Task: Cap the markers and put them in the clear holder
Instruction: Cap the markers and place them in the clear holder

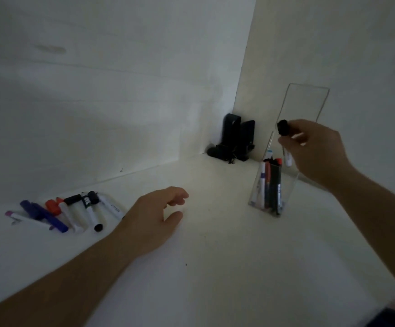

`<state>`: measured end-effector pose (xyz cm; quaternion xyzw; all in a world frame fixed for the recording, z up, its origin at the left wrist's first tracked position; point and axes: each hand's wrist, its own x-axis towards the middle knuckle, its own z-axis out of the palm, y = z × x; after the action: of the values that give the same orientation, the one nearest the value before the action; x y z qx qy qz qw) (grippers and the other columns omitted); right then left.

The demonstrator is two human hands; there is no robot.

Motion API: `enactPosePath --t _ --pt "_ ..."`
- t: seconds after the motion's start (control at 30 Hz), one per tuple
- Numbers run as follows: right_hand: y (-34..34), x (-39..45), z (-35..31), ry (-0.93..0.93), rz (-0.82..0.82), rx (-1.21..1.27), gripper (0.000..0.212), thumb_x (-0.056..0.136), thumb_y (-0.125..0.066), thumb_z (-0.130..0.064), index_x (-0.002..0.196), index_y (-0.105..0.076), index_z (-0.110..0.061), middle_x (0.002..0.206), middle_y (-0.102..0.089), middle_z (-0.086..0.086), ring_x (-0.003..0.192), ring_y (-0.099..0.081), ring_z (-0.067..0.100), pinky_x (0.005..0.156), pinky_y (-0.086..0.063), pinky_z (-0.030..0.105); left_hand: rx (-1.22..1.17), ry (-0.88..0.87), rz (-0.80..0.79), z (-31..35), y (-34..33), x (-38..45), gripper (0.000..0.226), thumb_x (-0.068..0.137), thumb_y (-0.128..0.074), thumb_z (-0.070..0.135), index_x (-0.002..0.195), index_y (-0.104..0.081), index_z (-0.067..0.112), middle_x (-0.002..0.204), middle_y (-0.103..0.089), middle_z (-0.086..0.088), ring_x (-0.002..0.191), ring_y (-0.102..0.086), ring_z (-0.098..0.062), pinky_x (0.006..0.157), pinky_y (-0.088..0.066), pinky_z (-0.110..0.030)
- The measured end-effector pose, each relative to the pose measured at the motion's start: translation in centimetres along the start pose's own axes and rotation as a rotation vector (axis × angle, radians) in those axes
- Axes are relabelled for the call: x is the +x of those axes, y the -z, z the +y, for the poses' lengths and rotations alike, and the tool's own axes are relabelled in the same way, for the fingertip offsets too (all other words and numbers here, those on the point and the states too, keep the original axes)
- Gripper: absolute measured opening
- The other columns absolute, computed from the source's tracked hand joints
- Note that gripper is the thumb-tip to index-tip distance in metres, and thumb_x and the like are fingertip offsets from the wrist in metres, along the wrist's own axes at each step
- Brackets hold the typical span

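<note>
A clear holder [288,185] with a tall back plate stands on the white table at the right, with several capped markers upright inside. My right hand [314,149] is just above its opening, shut on a white marker with a black cap [282,128]; the marker's lower end [288,161] points down into the holder. My left hand [158,218] hovers low over the table's middle, fingers apart and holding nothing. A loose pile of markers [74,213] in purple, red, black and white lies to its left.
Two white walls meet in a corner behind the table [215,256]. A black device [235,140] sits in that corner, left of the holder.
</note>
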<state>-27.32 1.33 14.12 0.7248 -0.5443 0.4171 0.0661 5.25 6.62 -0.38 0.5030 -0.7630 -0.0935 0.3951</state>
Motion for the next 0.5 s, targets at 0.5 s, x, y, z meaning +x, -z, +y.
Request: enactPosePath --t 0.5 --pt "-3.3 -2.7 4.1 -0.03 -0.185 -0.428 0.032 0.101 -0.045 -0.034 0.113 -0.071 -0.021 0.079 -0.067 0.007 0.068 -0.054 0.021 0.063 -0.047 0.033 0.09 -0.181 0.001 -0.9 -0.1 -0.5 0.022 0.088 -0.068 0.023 0.102 -0.066 0.04 0.102 -0.064 0.027 0.099 -0.058 0.004 0.094 -0.047 -0.026"
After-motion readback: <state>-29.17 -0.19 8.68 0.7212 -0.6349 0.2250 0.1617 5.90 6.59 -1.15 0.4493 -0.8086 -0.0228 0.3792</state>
